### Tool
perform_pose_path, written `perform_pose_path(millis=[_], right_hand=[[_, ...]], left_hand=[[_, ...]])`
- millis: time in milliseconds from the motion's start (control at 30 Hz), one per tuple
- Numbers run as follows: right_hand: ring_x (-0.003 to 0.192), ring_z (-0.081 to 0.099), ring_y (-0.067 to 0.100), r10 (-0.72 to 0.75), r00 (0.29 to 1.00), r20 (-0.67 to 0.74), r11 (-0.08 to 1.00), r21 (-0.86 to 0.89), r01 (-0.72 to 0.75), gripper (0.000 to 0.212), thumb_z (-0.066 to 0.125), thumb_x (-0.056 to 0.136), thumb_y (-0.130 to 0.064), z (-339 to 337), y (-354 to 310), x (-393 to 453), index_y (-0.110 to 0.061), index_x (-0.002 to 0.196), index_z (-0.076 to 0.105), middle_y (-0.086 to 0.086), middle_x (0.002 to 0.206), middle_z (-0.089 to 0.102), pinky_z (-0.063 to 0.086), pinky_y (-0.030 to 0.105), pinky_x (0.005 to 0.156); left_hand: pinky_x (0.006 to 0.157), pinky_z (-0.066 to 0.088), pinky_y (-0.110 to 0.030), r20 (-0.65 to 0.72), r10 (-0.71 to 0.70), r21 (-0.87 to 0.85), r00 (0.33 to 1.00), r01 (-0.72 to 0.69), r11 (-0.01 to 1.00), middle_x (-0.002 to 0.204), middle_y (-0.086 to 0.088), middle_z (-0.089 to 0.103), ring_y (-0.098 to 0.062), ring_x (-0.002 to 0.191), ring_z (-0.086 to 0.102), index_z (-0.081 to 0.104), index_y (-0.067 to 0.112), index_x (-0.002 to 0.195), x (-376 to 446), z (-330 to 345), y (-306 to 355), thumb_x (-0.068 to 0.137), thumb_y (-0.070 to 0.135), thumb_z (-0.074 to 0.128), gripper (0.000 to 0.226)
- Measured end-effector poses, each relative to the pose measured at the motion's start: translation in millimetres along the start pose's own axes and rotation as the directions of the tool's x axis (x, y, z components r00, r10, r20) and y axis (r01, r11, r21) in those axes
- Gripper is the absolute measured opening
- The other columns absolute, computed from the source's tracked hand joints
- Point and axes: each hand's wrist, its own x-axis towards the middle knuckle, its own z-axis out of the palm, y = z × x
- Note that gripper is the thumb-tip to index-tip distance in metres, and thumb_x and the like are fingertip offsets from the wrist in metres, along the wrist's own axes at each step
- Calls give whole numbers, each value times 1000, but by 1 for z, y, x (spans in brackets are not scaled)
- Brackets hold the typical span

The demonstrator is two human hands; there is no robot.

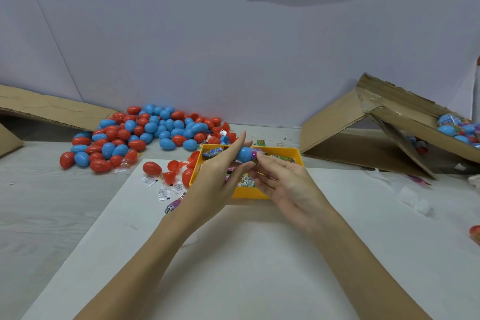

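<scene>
- Blue egg [245, 154] held in the air over the far part of the yellow tray [250, 194], between both hands, above the surface [233, 262].
- Left hand [220, 176]: grip on the egg's blunt end. Fingers lie fairly straight along the shell and the thumb is mostly hidden.
- Right hand [285, 186]: narrow grip, fingertips pinching the purple wrapper [255, 158] at the egg's other end.
- Judged light, hollow, hard plastic. The shell is smooth and likely slippery, so it could squirt out of a tight pinch.
- Best hold looks to be across the widest part of the shell. The thin film would probably crumple or tear if pulled.
- Loose red and blue eggs [145, 132] heaped far left.
</scene>
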Motion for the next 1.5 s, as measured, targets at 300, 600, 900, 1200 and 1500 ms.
perform_pose_path(millis=[300, 600, 900, 1200, 1500], right_hand=[[91, 74, 19, 141, 988, 57, 976, 158, -148, 31, 74, 91, -24, 2, -1, 0, -4, 115, 75, 13, 105, 76, 60, 24, 72], [87, 74, 20, 307, 931, 197, 857, 368, -360, 40, 85, 76, -27, 6, 1, -1, -3, 108, 79, 11, 106, 74, 58, 26, 68], [83, 64, 13, 360, 900, 247, 817, 383, -432, 36, 87, 72, -29, 12, 5, -4, -3, 96, 80, 4, 94, 72, 46, 19, 56], [78, 65, 14, 377, 897, 232, 787, 430, -442, 34, 84, 81, -33, 16, 8, -6, -6, 101, 78, 3, 94, 72, 43, 20, 57], [70, 68, 15, 365, 899, 243, 776, 453, -438, 30, 82, 82, -31, 20, 10, -10, -3, 92, 80, 4, 92, 74, 46, 21, 51]], left_hand=[[103, 51, -25, -32, -3, -234, 999, -4, 972, 148, 9, 54, 0, 127, 57, 36, 18, 140, -2, 5, -3, 103, 22, 52, 40], [100, 44, -13, -113, 29, -292, 993, -61, 955, 136, 19, 59, -5, 128, 56, 52, 19, 139, -4, 9, 3, 108, 26, 40, 34], [82, 48, -7, -190, 28, -139, 981, -55, 989, 117, 41, 55, 8, 107, 59, 51, 35, 134, -5, 9, -1, 110, 29, 39, 28], [84, 45, -5, -210, 84, -85, 974, -104, 991, 117, 40, 58, 9, 106, 61, 53, 31, 133, -4, 6, 1, 105, 39, 45, 31], [91, 46, -7, -285, 108, -63, 952, -131, 989, 122, 43, 54, 13, 115, 57, 56, 22, 137, -5, 12, -6, 108, 20, 46, 31]])
